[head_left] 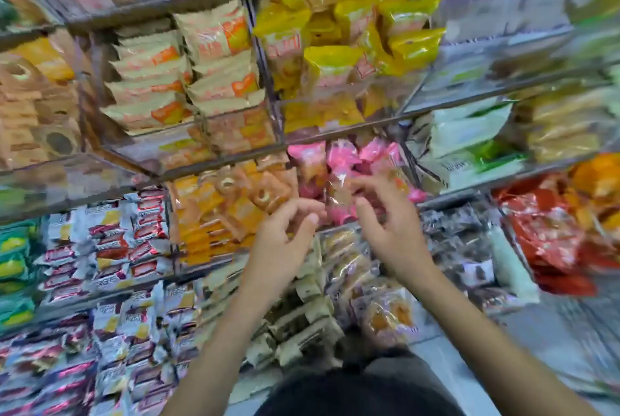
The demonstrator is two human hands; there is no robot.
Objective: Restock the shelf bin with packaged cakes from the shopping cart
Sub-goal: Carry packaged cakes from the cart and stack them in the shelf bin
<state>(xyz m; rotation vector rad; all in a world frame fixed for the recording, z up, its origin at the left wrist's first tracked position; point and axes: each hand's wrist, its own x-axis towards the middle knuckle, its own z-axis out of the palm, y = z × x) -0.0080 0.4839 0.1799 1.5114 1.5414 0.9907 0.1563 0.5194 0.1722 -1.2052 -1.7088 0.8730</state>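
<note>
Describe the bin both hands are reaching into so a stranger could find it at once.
Start at the wall of clear shelf bins and find the row at hand height. The left hand and right hand are raised in front of the bin of pink packets. It sits right of the orange ring-cake packets and below the yellow packets; no neighbour is pink.

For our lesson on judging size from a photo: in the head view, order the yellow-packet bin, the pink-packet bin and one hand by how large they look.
1. Yellow-packet bin, largest.
2. Pink-packet bin, partly hidden by the hands.
3. Left hand and right hand look alike, so they tie. The hands are nearer the camera, so their true size is smaller than it looks.
</note>
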